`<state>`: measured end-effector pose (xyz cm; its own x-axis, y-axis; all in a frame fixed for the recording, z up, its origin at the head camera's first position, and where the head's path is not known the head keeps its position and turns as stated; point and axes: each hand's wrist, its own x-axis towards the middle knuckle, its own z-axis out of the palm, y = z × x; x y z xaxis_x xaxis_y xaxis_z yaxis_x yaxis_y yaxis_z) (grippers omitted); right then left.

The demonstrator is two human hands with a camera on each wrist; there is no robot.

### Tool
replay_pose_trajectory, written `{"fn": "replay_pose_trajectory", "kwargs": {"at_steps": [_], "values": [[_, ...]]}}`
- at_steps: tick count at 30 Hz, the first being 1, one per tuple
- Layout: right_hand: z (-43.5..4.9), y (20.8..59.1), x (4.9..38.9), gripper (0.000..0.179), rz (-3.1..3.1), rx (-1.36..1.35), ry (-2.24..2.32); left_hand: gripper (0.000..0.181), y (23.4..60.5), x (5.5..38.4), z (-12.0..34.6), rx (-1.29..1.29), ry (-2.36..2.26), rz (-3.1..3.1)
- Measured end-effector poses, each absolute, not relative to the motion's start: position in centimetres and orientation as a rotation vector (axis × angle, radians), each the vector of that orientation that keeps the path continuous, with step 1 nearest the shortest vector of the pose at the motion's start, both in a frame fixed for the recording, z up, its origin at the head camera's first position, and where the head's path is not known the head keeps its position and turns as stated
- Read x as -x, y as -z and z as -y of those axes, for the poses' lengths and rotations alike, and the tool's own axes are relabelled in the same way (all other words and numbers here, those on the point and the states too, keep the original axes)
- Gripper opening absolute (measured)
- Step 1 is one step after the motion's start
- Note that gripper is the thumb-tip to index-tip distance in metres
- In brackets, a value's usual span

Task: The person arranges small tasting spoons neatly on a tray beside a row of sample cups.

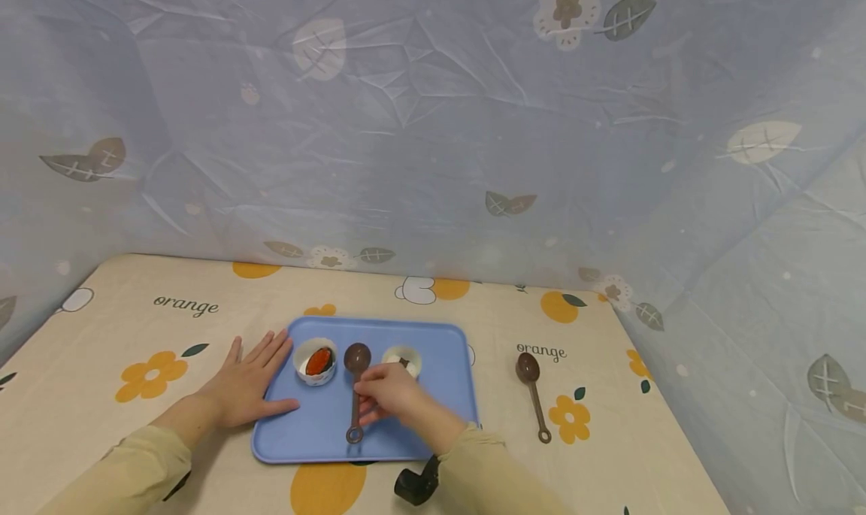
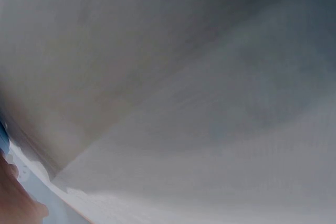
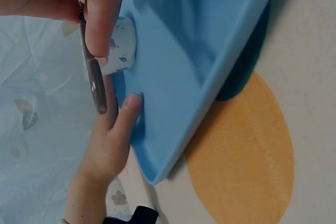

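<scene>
My right hand pinches the handle of a brown measuring spoon over the blue tray. In the right wrist view the thumb and fingers grip that handle, raised above the tray. With fingers spread, my left hand rests at the tray's left edge. Beside its fingertips stands a small white bowl holding an orange-red topped, dark-edged sushi-like piece. A second small bowl, partly covered by the right hand, contains something white with a dark strip.
Another brown spoon lies on the patterned tablecloth right of the tray. Pale blue fabric hangs behind and at the sides. A black strap-like piece shows at the right wrist. Mostly blurred pale surfaces fill the left wrist view.
</scene>
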<state>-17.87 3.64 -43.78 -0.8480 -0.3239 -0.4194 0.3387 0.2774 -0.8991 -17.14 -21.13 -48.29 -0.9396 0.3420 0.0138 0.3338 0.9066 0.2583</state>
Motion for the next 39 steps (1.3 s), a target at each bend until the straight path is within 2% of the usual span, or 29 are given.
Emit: {"fn": "replay_pose_trajectory", "kwargs": {"at_steps": [24,39], "values": [[-2.4,45.2,16.9,0.006,-2.093,0.01,1.562,0.104,48.2,17.1,21.1,-0.532,-0.407,-3.038],[-2.2,45.2,16.5,0.012,-2.124,0.013,1.52,0.104,48.2,17.1,21.1,-0.54,-0.393,-3.045]]}}
